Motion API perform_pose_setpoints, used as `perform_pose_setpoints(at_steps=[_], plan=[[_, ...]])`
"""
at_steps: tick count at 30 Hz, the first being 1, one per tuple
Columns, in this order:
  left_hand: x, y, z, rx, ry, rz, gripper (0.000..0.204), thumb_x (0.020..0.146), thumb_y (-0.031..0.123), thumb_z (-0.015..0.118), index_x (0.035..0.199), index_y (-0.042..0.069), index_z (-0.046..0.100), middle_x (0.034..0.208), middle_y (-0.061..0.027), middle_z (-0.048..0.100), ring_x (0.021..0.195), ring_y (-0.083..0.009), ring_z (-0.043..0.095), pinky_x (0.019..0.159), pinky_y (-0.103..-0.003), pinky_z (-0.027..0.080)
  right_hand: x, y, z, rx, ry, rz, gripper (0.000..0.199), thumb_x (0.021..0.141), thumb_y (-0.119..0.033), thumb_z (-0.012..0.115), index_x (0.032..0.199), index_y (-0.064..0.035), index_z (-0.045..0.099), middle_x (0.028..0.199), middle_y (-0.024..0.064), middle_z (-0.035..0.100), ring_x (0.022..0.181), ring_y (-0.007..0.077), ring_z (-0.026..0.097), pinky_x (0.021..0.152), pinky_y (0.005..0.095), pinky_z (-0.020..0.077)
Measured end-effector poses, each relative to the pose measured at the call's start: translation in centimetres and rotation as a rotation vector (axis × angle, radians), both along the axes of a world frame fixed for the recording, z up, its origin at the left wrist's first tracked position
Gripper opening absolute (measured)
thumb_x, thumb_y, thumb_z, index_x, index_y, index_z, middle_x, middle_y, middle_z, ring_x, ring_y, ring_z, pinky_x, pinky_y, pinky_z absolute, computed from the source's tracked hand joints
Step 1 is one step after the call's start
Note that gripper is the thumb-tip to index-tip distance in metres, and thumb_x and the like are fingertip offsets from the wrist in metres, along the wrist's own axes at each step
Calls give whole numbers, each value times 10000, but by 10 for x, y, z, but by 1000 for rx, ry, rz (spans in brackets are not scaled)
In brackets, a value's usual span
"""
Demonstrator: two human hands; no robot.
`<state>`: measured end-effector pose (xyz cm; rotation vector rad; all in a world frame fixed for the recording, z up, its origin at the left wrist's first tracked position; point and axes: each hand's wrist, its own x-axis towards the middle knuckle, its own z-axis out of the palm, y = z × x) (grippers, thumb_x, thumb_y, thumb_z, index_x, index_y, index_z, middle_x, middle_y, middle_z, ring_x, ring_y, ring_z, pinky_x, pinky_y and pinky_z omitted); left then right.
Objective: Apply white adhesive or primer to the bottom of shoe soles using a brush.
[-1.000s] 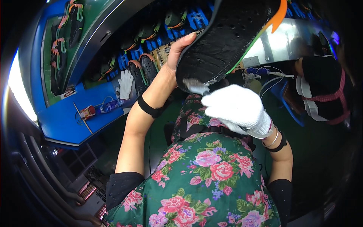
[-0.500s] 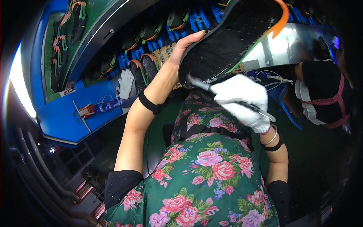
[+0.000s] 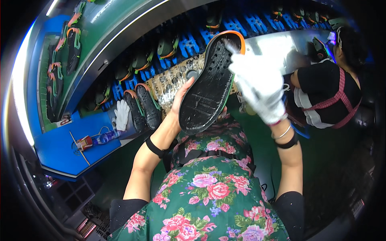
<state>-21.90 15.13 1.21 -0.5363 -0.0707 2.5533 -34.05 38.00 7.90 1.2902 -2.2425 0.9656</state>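
My bare left hand grips a black shoe sole by its left edge. The sole is tilted up toward me, with an orange rim at the far end, green along the right side and small holes in its upper part. Wet, glossy streaks show on its surface. My right hand, in a white glove and blurred by motion, is closed round a brush. The brush's tip is at the sole's far end; its handle is mostly hidden by the glove.
A pair of black soles lies left of my hand, beside a white glove. The blue table bears a bottle and a red container. Blue racks stand behind. A co-worker sits at right.
The sole has come lower and nearer, and shows more fully. My right hand has moved the brush from the sole's near end up to its far end.
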Motion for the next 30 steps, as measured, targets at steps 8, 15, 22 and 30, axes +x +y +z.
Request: perform_pose_setpoints(at_steps=[8,15,22,30], plan=[[-8,-26,3,-46,240,119,831,1014,655,409,1587,57,346,1469,-347,477,1179,-601,582,919,-688,547,85,-16,3,-502,-1113,683,131,828,-13,808,956,-34,792,1035,111,779,934,228,742,847,343,588],[1,-40,33,-125,386,273,952,953,711,532,1610,68,284,1482,-324,430,1100,-568,584,839,-631,568,74,-6,-20,-1141,-1684,580,123,818,64,722,937,53,752,1082,280,727,880,299,745,749,363,636],[27,-67,44,-68,497,422,843,959,757,476,1540,150,412,1288,-262,482,860,-375,554,591,-391,578,86,15,-67,-1400,-1763,395,162,768,122,659,890,18,677,1020,258,695,868,300,720,650,302,637],[25,-90,71,-14,709,428,902,955,681,581,1595,112,296,1386,-218,402,1007,-399,567,710,-477,612,89,15,-92,-1327,-1863,148,197,773,88,681,949,8,717,1046,248,734,805,249,741,682,313,645]])
